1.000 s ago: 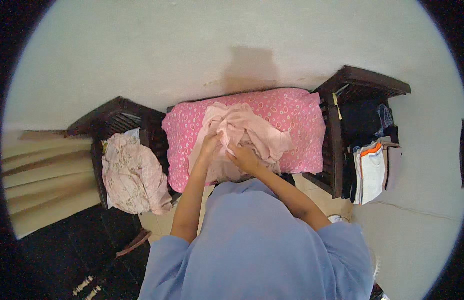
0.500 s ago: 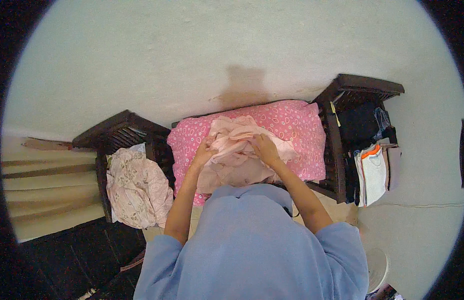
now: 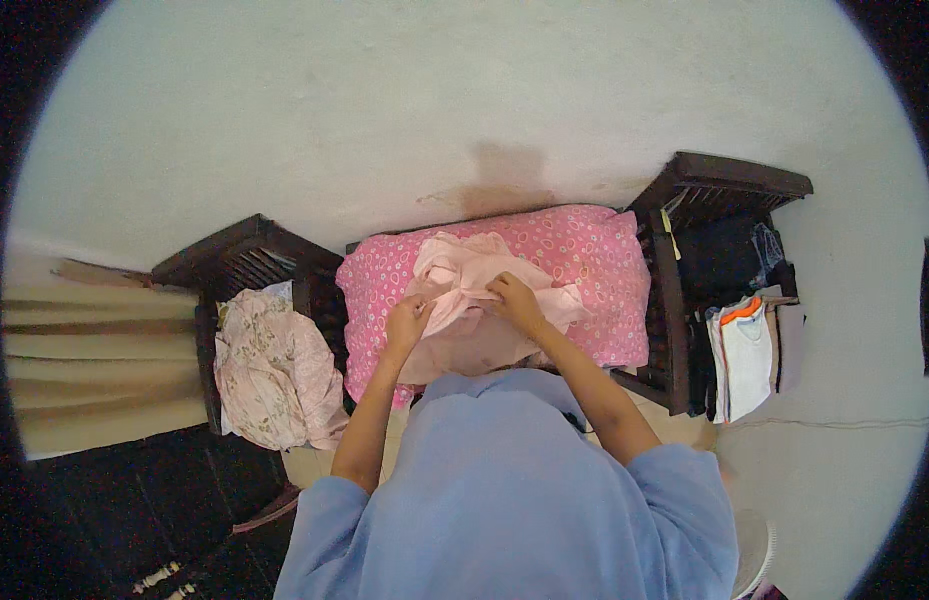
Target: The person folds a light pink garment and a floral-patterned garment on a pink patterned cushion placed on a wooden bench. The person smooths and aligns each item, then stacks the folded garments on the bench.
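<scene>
A light pink garment [image 3: 471, 262] lies bunched on a bright pink cushion [image 3: 609, 270] patterned with white flowers and drop shapes. My left hand [image 3: 409, 324] pinches a fold at the garment's left side. Higher up and to the right, my right hand [image 3: 514, 302] grips another fold, with the cloth drawn between the two hands. The garment's near part hangs in a thin, see-through layer over the cushion's front edge, close to my body. Its exact kind is hard to make out among the folds.
A dark slatted wooden seat on the left [image 3: 246, 250] bears a crumpled floral cloth [image 3: 274, 370]. The right one [image 3: 729, 178] holds black clothes and a stack of folded garments [image 3: 746, 355]. Behind stands a pale wall [image 3: 384, 110]; a white fan [image 3: 756, 545] is at lower right.
Both hands have pulled the garment's folds tighter, and the left hand sits slightly lower. Some cloth that was heaped between the hands now lies flatter.
</scene>
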A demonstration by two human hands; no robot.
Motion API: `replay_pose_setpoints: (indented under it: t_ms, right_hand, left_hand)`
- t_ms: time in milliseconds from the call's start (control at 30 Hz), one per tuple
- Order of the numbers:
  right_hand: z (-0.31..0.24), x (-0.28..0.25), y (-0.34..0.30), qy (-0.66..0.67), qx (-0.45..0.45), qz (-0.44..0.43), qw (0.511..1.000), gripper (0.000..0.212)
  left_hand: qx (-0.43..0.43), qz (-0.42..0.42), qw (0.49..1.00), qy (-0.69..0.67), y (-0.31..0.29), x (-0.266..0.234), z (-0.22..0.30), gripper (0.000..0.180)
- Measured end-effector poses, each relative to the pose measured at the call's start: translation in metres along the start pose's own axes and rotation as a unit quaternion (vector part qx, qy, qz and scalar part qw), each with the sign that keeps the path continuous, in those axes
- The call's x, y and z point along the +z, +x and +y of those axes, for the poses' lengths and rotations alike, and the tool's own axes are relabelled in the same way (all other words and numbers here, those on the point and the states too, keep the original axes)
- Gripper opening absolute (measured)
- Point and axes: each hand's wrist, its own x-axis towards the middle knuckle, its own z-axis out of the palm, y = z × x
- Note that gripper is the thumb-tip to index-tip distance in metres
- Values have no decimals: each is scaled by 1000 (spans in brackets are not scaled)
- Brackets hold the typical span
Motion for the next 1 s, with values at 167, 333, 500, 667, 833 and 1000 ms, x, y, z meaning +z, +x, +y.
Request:
replay_pose_setpoints:
  t_ms: [167,333,500,667,833,1000]
  right_hand:
    - [7,-16,-23,-99,-70,13,993,22]
    - [17,-5,-35,164,145,-37,975,21]
    - [6,-12,-36,294,232,-108,921,23]
    - [-5,-13,-49,331,175,4,927,27]
    - [-22,-45,-47,85,134,75,985,17]
    - [-23,-64,-48,-117,-97,39,988,12]
  left_hand:
    - [121,30,990,62,-12,19,14,20]
    - [-26,-125,978,-167,-19,48,18,16]
    - [-155,-167,880,-416,-31,68,53,16]
    - [-153,-131,874,-441,-33,79,66,16]
    - [-211,-77,831,-509,-43,81,85,19]
    - [-203,-35,805,-556,-47,89,97,16]
